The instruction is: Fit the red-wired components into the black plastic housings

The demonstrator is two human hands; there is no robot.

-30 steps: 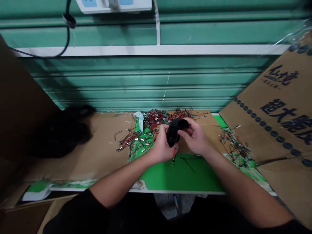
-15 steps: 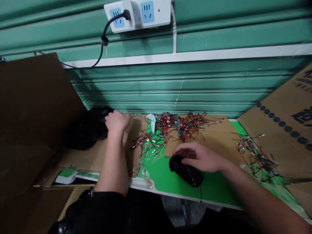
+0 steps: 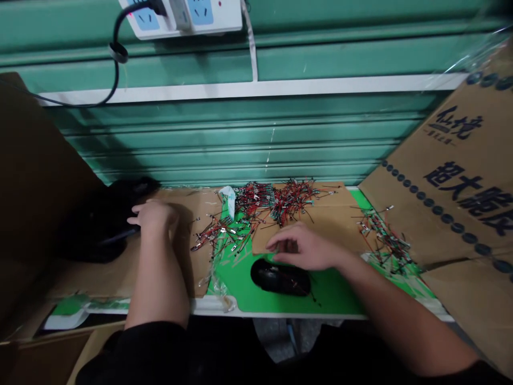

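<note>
My left hand (image 3: 154, 216) is at the right edge of a heap of black items (image 3: 92, 230), its fingertips stretched left beside them with a small gap between fingers. What makes up the heap is too dark to tell. My right hand (image 3: 302, 246), fingers loosely curled and apart, hovers just behind a glossy black oval piece shaped like a computer mouse (image 3: 276, 277). That piece lies on the green board (image 3: 248, 300) with its hollow side up, and a thin red and black wire runs over it. No object shows between the right fingers.
Small circuit pieces with red and black wires (image 3: 280, 200) are piled at the back middle. Another wired bunch (image 3: 387, 238) lies at right. Cardboard panels (image 3: 460, 176) stand at both sides. A power strip (image 3: 188, 16) hangs on the green wall (image 3: 224, 133).
My right hand has come off the black oval piece, which has turned to lie more level on the board. My left hand has opened a little by the heap. The view has swung right.
</note>
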